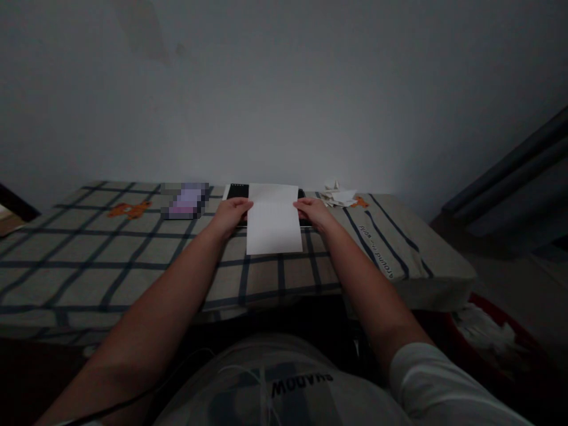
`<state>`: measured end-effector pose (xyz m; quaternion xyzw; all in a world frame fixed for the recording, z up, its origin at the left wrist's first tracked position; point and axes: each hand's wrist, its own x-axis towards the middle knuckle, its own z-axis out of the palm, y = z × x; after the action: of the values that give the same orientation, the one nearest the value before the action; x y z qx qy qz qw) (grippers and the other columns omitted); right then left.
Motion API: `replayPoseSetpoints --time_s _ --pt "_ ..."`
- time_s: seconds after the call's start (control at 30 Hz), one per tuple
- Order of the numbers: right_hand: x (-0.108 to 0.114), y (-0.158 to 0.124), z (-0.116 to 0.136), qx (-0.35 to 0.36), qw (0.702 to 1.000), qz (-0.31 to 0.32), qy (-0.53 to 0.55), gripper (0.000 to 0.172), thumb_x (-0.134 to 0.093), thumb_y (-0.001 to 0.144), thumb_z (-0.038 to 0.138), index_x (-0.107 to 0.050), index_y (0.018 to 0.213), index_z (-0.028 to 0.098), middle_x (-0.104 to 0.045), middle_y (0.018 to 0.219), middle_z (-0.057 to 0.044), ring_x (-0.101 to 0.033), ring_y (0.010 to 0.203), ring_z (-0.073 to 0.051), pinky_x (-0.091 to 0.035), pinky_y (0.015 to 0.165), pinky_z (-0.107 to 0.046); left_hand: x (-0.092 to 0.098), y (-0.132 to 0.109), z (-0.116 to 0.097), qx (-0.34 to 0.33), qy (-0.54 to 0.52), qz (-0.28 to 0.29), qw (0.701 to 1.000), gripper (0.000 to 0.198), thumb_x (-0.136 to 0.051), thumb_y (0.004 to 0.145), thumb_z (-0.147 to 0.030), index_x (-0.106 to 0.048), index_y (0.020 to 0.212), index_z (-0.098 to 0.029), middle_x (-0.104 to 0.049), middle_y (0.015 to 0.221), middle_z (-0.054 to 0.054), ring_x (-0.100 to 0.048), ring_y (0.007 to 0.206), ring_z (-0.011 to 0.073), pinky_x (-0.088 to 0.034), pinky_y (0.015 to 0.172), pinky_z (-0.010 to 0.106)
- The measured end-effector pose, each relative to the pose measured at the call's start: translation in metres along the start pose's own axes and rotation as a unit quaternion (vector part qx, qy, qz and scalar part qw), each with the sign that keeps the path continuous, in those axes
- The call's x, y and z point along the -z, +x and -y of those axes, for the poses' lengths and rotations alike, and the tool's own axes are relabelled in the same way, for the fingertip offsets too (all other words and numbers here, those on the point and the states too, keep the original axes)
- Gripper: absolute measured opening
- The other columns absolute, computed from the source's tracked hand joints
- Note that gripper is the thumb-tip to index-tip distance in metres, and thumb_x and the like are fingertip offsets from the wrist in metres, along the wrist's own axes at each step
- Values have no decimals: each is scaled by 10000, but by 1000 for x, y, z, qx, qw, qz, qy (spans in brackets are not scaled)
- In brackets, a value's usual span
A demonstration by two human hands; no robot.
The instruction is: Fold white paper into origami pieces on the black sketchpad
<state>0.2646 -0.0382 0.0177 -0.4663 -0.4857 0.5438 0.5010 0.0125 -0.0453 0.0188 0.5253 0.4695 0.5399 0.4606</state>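
Note:
A white sheet of paper (274, 222) is stretched between my two hands, its near edge hanging toward me. My left hand (231, 214) pinches its left edge between thumb and fingers. On the opposite edge, my right hand (313, 212) grips it the same way. Beneath and behind the sheet lies a dark, flat object (238, 191) with a pale border, perhaps a notebook; the paper covers most of it. Several folded white paper pieces (338, 195) lie in a small heap just beyond my right hand.
A checked cloth (146, 254) with printed orange figures covers the table. At the back left lies a purple, blurred-out flat object (186, 201). The wall (284, 94) rises directly behind the table. On the floor at right stands a red bin (528, 340) holding crumpled white paper.

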Motion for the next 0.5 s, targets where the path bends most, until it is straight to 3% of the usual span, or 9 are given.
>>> replayPoseSetpoints --time_s 0.13,0.37,0.5 --pt "-1 -1 -1 2 1000 14 -17 84 -711 790 151 -662 723 158 -658 661 13 -578 594 -85 -514 641 -231 1 0 1 19 -38 9 999 140 -722 638 -270 -633 690 -175 -622 666 21 -562 600 136 -471 561 253" --pt "-1 -3 -1 -4 999 26 -25 83 -711 788 145 -669 716 151 -647 625 21 -571 580 -78 -502 604 -200 1 2 3 0 -46 14 999 299 -766 648 -349 -711 865 -152 -707 793 37 -614 670 137 -496 592 234" --pt "-1 -3 0 -9 999 21 -29 103 -722 791 142 -663 710 164 -663 643 8 -582 588 -85 -521 642 -224 1 2 3 8 -40 2 999 255 -755 652 -321 -712 836 -150 -707 792 39 -614 667 133 -495 609 241"
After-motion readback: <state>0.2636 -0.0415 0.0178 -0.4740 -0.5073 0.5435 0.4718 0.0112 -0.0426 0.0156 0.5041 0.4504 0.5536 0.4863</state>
